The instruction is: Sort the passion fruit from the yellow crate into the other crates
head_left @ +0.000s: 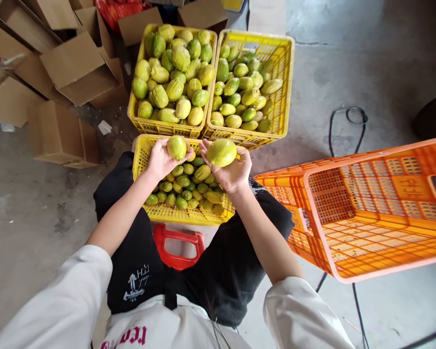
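Head view: your left grip cradles round fruit, right grip cradles longer fruit, both turned upward above nearest yellow crate, probably for easy comparing.

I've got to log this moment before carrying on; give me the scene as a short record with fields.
Left hand: palm up, holding a round yellow-green fruit
Right hand: palm up, holding a longer yellow-green fruit
Hands' place: apart, over the near yellow crate
Near crate: holds many green and yellow fruits
Far left yellow crate: fruit heaped up near the rim
Far right yellow crate: fruit lying lower
Right side: orange crate
Upper left: cardboard boxes
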`<state>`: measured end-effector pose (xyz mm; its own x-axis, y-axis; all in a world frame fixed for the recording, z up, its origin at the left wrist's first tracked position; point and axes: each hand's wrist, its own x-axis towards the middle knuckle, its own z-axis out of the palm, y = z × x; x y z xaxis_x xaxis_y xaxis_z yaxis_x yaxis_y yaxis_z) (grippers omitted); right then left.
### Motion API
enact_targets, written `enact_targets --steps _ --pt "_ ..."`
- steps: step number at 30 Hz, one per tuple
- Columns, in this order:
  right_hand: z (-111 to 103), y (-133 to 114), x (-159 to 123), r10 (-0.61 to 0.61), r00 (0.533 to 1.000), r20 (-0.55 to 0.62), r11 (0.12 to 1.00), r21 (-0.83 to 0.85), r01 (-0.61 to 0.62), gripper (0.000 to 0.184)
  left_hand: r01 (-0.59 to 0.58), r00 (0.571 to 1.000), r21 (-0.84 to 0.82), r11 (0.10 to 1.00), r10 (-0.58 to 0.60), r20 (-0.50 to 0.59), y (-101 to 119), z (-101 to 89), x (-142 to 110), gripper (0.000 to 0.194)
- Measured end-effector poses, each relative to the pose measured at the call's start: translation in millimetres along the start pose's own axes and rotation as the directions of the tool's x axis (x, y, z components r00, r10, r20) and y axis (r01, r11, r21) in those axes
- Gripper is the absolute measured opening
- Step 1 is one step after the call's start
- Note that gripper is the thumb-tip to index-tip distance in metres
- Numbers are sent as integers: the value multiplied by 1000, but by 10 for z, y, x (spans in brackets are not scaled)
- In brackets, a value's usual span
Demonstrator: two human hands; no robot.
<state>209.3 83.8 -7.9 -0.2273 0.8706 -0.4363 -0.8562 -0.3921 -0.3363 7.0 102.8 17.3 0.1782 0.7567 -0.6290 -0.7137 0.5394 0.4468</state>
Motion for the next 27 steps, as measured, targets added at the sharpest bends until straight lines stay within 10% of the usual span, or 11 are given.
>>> enact_targets --steps 27 --pt "83 -46 -25 21 992 127 982 -191 4 27 34 994 35 999 -38 103 -73 -11 -12 34"
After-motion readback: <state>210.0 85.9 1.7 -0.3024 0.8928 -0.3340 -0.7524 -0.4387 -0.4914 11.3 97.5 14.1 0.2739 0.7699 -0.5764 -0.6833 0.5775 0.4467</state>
